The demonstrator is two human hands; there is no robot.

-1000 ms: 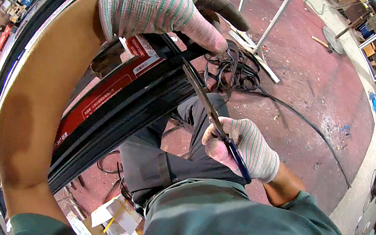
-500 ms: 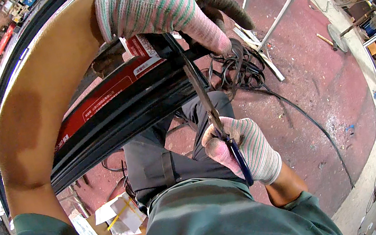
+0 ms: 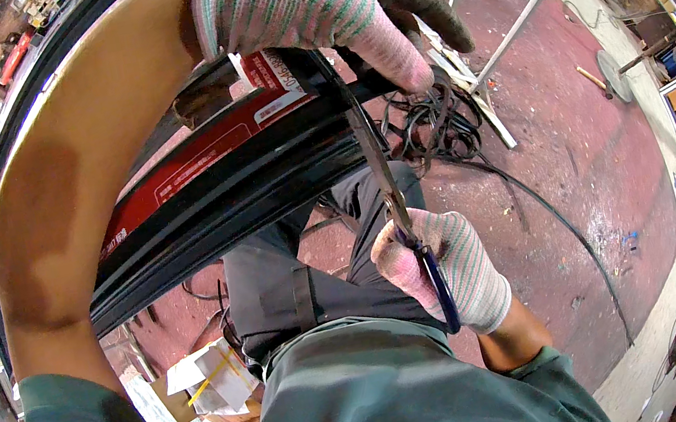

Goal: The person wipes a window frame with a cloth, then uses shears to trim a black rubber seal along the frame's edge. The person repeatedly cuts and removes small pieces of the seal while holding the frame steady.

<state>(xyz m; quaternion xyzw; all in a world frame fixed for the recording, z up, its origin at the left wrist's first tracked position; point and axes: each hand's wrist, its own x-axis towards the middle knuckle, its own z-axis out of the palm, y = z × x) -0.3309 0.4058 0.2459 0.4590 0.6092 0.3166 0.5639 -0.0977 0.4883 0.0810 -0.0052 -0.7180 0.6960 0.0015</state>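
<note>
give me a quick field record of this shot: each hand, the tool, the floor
left hand: gloved left hand grips a black tyre with a red label
right hand: gloved right hand holds blue-handled pliers
tool: pliers point up toward the tyre by the left hand's fingers
floor: red floor, tangle of black cables, small cardboard box

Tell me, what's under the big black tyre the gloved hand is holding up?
Below the tyre you can see the person's dark trousers, red floor and tangled black cords. The tyre hides the floor directly beneath it.
</note>
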